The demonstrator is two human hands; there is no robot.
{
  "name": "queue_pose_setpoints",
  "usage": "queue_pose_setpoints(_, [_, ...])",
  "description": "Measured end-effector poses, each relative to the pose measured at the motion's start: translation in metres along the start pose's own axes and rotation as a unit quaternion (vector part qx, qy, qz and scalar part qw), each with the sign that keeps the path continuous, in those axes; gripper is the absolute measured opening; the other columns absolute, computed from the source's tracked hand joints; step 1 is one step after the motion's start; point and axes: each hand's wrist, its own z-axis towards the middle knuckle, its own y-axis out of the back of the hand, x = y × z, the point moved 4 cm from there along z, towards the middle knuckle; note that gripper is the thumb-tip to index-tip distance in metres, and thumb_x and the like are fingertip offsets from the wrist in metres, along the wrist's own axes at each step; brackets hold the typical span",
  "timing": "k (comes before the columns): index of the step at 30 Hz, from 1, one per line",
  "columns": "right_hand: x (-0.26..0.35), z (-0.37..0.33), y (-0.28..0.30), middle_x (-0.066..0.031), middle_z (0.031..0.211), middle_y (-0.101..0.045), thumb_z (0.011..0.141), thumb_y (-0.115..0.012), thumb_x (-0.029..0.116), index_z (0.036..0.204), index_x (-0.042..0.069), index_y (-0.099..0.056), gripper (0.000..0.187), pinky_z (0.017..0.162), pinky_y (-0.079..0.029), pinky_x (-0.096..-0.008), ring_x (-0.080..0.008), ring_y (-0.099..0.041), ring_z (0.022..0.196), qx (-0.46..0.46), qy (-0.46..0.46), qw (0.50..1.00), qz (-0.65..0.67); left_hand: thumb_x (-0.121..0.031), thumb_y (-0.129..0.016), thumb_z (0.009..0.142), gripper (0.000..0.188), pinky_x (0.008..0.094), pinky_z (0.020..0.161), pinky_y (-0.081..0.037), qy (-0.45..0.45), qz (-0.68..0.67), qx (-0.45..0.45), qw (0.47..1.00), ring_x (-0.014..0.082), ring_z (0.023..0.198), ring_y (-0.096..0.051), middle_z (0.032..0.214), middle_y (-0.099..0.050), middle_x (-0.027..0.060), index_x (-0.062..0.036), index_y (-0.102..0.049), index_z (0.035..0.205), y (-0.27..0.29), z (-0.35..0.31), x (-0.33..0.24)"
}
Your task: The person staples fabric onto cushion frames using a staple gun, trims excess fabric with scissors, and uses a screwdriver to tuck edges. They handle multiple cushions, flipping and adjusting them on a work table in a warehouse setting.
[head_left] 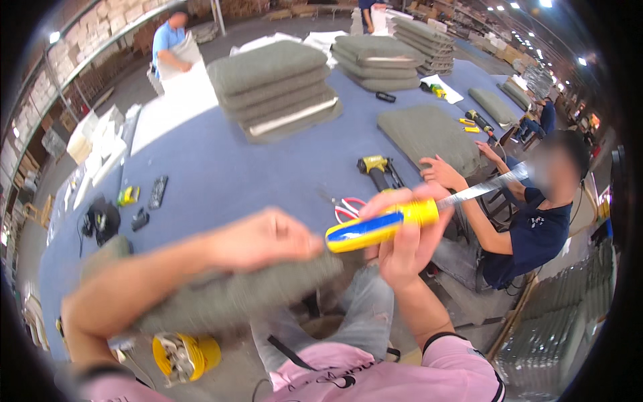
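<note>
In my right hand [412, 244], fingers wrap round the yellow-and-blue handle of a long flat-bladed tool [382, 226]. Its metal blade points to the right, away from my body. My left hand [271, 238] is closed, blurred by motion, just left of the handle's butt end; whatever its fingers hold is hidden. Below my left forearm a grey-green padded cushion [234, 295], also blurred, lies across the near table edge above my lap. Red-and-white handled scissors or pliers [347, 210] rest on the table beyond my hands, beside a yellow-and-black nail or staple gun [378, 171].
The blue table [201, 174] carries stacks of grey-green cushions [271, 87]. A co-worker [536, 221] sits close on the right, hands on a cushion [429, 137]. A yellow bucket [187, 355] stands below at left. Black items [100, 221] lie on the table's left.
</note>
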Motion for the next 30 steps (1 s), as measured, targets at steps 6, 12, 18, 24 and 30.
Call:
queue_pose_setpoints(6, [-0.172,0.012,0.103,-0.0127,0.101,-0.076,0.107,-0.068,0.035,0.132,0.008,-0.063,0.037,0.081,-0.059,-0.0415,-0.0296,-0.072,0.083,0.092,-0.284,0.857,-0.420,-0.029,-0.076,0.103,0.029,0.0549,0.109,-0.045,-0.313,0.268,-0.020,0.911,0.0348,0.124,-0.057,0.128,-0.056,0.0129,-0.0102,-0.067,0.083,-0.107,-0.025,0.022])
queue_pose_setpoints(12, [-0.274,-0.031,0.209,-0.0203,0.145,-0.056,0.099,-0.076,0.041,0.146,0.012,-0.059,0.058,0.105,-0.051,-0.0608,-0.0439,-0.051,0.139,0.118,-0.222,0.637,-0.729,-0.027,-0.079,0.098,0.026,0.0651,0.121,-0.042,-0.287,0.419,-0.154,0.848,0.0333,0.126,-0.065,0.126,-0.060,0.0116,-0.0089,-0.070,0.081,-0.092,0.004,0.080])
queue_pose_setpoints(18, [-0.281,-0.038,0.248,-0.0215,0.140,-0.058,0.096,-0.079,0.034,0.145,0.012,-0.056,0.058,0.104,-0.051,-0.0615,-0.0431,-0.054,0.137,0.052,-0.291,0.544,-0.785,-0.034,-0.075,0.096,0.031,0.0542,0.111,-0.048,-0.195,0.492,-0.290,0.797,0.0308,0.108,-0.071,0.116,-0.072,0.0095,-0.0088,-0.078,0.079,0.009,0.091,0.210])
queue_pose_setpoints(24, [-0.269,-0.026,0.308,-0.0303,0.129,-0.069,0.090,-0.081,0.032,0.153,0.010,-0.038,0.079,0.105,-0.055,-0.0585,-0.0500,-0.068,0.122,0.098,-0.397,0.520,-0.750,-0.034,-0.073,0.095,0.031,0.0475,0.100,-0.050,-0.208,0.471,-0.285,0.809,0.0269,0.095,-0.075,0.102,-0.081,0.0035,-0.0098,-0.082,0.078,0.030,0.120,0.225])
queue_pose_setpoints(30, [-0.211,0.029,0.209,-0.0237,0.102,-0.074,0.090,-0.081,0.026,0.137,0.005,-0.041,0.065,0.079,-0.058,-0.0452,-0.0334,-0.076,0.088,0.065,-0.434,0.655,-0.615,-0.035,-0.075,0.090,0.030,0.0456,0.091,-0.049,-0.159,0.480,-0.280,0.816,0.0277,0.090,-0.075,0.097,-0.082,0.0044,-0.0147,-0.081,0.069,0.054,0.110,0.238])
